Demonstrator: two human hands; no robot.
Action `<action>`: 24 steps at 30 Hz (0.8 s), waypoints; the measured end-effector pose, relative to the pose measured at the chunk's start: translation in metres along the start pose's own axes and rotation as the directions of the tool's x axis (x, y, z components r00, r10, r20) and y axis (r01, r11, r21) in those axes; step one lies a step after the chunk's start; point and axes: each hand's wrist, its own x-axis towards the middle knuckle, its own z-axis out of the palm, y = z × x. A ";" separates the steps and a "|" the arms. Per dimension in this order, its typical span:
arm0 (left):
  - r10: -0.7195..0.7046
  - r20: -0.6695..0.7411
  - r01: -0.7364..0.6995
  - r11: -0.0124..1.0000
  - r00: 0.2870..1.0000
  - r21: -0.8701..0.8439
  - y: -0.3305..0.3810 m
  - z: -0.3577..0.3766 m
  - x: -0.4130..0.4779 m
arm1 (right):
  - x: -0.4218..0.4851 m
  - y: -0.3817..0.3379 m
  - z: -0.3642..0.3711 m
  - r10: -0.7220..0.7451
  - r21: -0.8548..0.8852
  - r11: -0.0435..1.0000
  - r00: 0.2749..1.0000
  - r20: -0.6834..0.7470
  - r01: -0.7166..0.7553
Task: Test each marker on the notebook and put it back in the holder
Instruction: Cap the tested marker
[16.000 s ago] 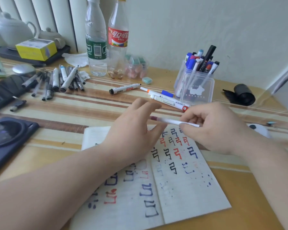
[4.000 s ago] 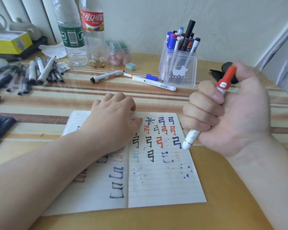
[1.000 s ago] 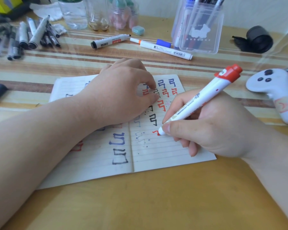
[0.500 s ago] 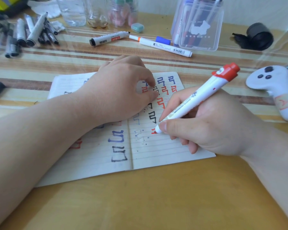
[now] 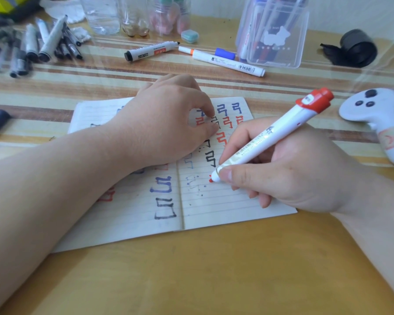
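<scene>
one marker (image 5: 271, 137), white with a red cap on its back end, is gripped in the right hand (image 5: 300, 171) in a writing hold, and its tip is pressed to the right page of the notebook (image 5: 214, 212), which lies open at the middle of the table (image 5: 214, 269). four seconds earlier the same marker was clenched in a raised fist above the page. since then it has been turned into a pen grip and brought down, and over the last second a small red mark has been started at the tip, below the rows of red, blue and black signs. the left hand (image 5: 164, 123) is rested on the notebook across the fold, fingers loosely curled and nothing held, so the paper is kept flat as before. the test of this marker is judged to be under way. its return to the clear holder (image 5: 275, 35) at the far edge is not yet done, and three loose markers (image 5: 228, 63) are left lying just in front of it.
</scene>
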 end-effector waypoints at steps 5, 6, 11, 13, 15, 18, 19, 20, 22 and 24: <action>-0.003 0.001 0.003 1.000 1.000 -0.004 0.000 0.000 0.000 | 0.005 0.010 0.012 0.168 -0.054 0.984 0.986 0.012 -0.167; -0.004 0.003 0.004 1.000 1.000 -0.004 0.000 0.000 0.000 | 0.005 0.011 0.013 0.189 -0.055 0.981 0.982 0.014 -0.188; 0.015 -0.008 -0.015 1.000 1.000 -0.002 -0.003 0.001 0.000 | 0.001 0.002 0.004 0.047 0.004 0.999 0.999 0.025 -0.047; 0.013 -0.012 -0.013 1.000 1.000 0.003 -0.002 0.001 0.000 | 0.001 0.003 0.000 -0.005 0.016 1.000 1.000 0.017 0.004; 0.008 -0.013 -0.008 1.000 1.000 0.000 -0.002 0.001 0.000 | 0.000 0.004 -0.002 -0.033 0.025 0.999 0.999 0.012 0.033; 0.015 -0.017 -0.015 1.000 1.000 0.000 -0.002 0.001 0.000 | -0.003 -0.001 -0.005 -0.071 0.062 0.996 0.997 0.001 0.071; 0.016 -0.019 -0.016 1.000 1.000 0.000 -0.002 0.001 0.000 | -0.003 0.001 -0.005 -0.071 0.066 0.995 0.997 0.001 0.071; 0.016 -0.019 -0.016 1.000 1.000 -0.002 -0.002 0.001 0.000 | -0.001 0.004 -0.003 -0.043 0.047 0.998 0.999 0.015 0.042; 0.011 -0.016 -0.011 1.000 1.000 -0.003 -0.001 0.001 0.000 | 0.001 0.010 0.002 0.076 -0.040 0.996 0.997 0.025 -0.075; 0.008 -0.013 -0.008 1.000 1.000 -0.005 -0.001 0.001 0.000 | 0.003 0.014 0.010 0.154 -0.034 0.988 0.988 0.000 -0.154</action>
